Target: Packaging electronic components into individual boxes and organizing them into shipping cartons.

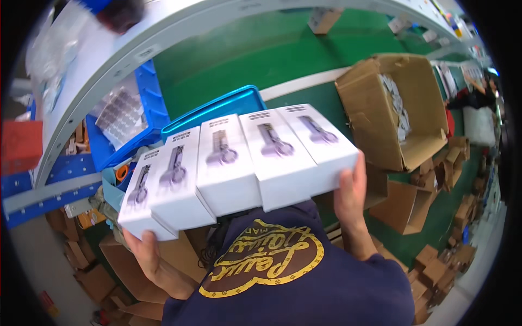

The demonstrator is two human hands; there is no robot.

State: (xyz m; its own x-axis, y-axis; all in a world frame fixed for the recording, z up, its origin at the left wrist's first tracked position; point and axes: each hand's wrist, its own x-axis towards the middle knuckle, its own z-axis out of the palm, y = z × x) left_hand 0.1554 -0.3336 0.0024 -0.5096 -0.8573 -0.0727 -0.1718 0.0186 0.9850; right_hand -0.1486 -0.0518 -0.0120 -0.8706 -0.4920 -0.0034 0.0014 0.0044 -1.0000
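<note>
Shirt, lower centre: bearing yellow script lettering, upside down. Boxes, five, white, centre: carrying small dark print, blurring past reading. Rail, upper left: showing a small unreadable label.

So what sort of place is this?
Probably a packing area or workshop: a row of five white rectangular boxes, a large open brown cardboard carton and a blue plastic bin suggest it.

Navy shirt, brown front print, curved yellow border, looping yellow lettering, ungloved left hand, ungloved right hand
</note>
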